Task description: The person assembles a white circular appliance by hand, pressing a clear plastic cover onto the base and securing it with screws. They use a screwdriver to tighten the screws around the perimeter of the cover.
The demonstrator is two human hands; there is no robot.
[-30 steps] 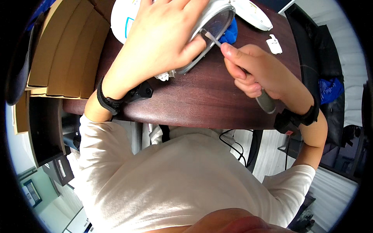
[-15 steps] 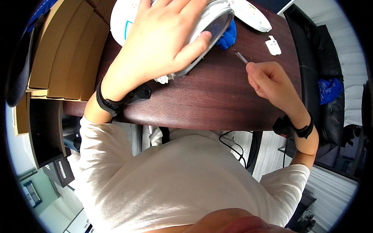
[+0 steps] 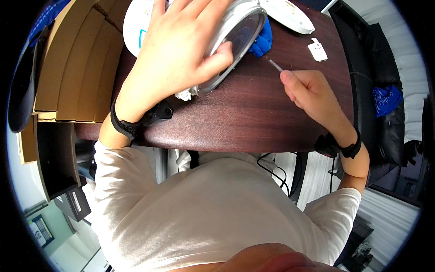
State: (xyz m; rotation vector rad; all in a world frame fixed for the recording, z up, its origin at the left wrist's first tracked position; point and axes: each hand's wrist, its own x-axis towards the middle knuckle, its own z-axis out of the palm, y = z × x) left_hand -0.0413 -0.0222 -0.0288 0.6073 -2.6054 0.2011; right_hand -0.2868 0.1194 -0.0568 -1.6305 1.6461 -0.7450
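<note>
My left hand (image 3: 179,50) grips a white, rounded casing (image 3: 131,31) with a grey rim and a dark, glossy face; its fingers lie over the top and the thumb presses on the face. The casing stands tilted near the table's far side, its top cut off by the picture's edge. My right hand (image 3: 310,93) is closed round a thin, greyish pointed tool (image 3: 274,65), thumb on top. The tool's tip is apart from the casing, just below a crumpled blue cloth (image 3: 263,41). Whether it is a screwdriver or tweezers I cannot tell.
A white oval cover (image 3: 290,17) and a small white plastic piece (image 3: 317,50) lie at the far right of the dark wooden table (image 3: 244,113). Cardboard boxes (image 3: 77,63) stand at the left. Beyond the right edge is a black sofa (image 3: 376,90) with a blue bag (image 3: 387,100).
My left thumb has drawn in across the dark face, and the casing has shifted slightly left. My right hand has moved a little left with the tool.
</note>
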